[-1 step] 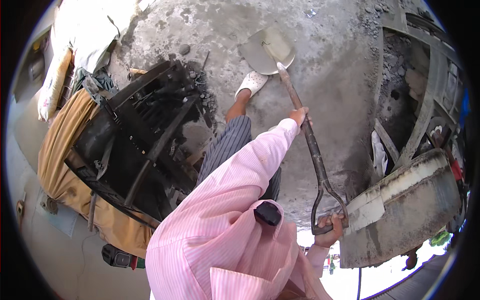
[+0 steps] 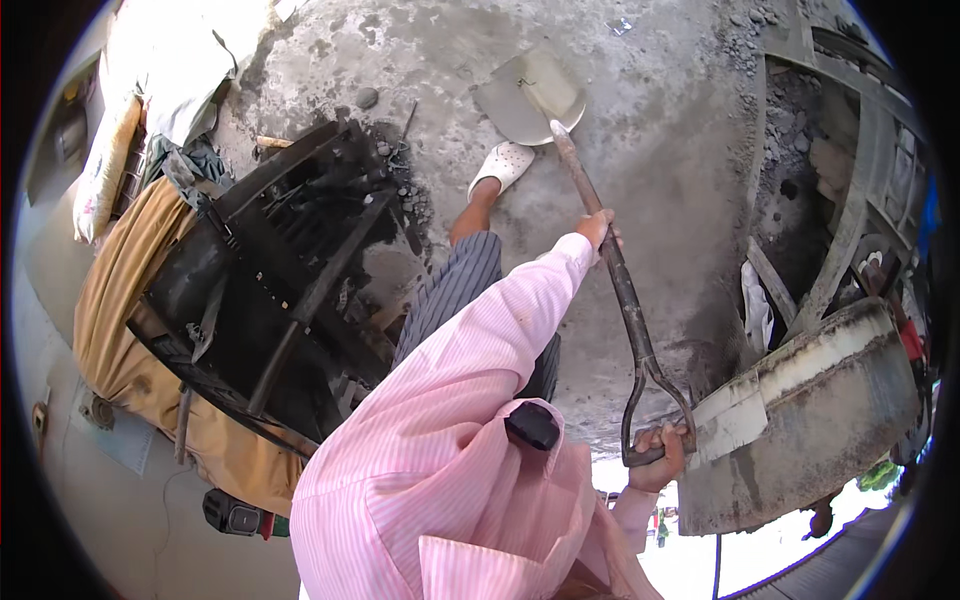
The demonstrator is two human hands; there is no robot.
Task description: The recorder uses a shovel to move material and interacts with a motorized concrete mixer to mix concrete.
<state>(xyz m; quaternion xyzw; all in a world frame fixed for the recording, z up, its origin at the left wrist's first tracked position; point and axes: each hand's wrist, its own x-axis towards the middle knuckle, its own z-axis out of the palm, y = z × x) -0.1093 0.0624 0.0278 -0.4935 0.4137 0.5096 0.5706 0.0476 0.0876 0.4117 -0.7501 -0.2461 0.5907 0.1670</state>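
Note:
A long-handled shovel [image 2: 628,300] slants from the right front to the far middle, gripped in both my hands. My left hand [image 2: 597,229] is closed round the middle of its shaft. Nearer me, my right hand [image 2: 657,462] wraps the crossbar of the forked end grip. The broad pale blade [image 2: 530,98] lies at the concrete floor [image 2: 670,180], just beyond my foot in a white clog [image 2: 503,167]. A thin pale smear marks the blade; I see no heaped load on it.
Left of my leg stands a blackened metal frame [image 2: 290,270] with tan cloth [image 2: 130,300] behind it. A weathered, curved panel [image 2: 810,430] is close to my right hand. Rubble and a grey frame [image 2: 845,230] line the right side. A stone [image 2: 367,98] lies far left.
The shovel blade has shifted very slightly left and away from me. Both hands keep their hold on the shovel.

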